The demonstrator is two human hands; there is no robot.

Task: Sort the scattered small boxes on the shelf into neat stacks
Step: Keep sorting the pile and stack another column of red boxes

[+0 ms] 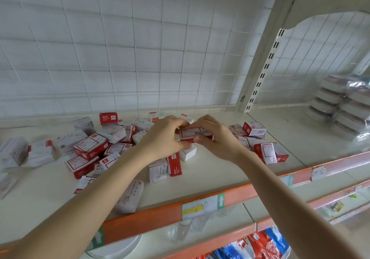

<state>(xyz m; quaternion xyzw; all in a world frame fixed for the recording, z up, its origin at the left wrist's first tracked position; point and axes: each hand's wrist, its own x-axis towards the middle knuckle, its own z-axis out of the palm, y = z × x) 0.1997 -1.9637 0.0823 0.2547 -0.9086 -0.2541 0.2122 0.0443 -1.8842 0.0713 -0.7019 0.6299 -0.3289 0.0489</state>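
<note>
Both hands are on the same little red-and-white box (189,134), around the middle of the shelf (230,170) and closer to the back edge than the front. The left hand (166,136) has its fingers curled round the box's left end and the right hand (216,138) pinches the right end, so it's a two-handed grip on that one box. Right below it sits a plain white box (188,153); can't tell if the held one touches it or is just above it.

The rest of the small boxes (90,148) are a real jumble over the left half of the shelf, lying flat, tipped and leaning on each other. A smaller cluster (258,138) sits just right of the right hand, with one box perched on top of the others. Nearer the front, a red box (175,164) stands on end just beside a white one (158,169), and a longer white box (130,197) lies near the front edge.

The front edge has an orange strip (160,216) with a price label (202,205) on it. A white wire grid (140,48) runs along the back edge, and on the next shelf section to the right there's a stack of plastic-wrapped packs (344,106).
</note>
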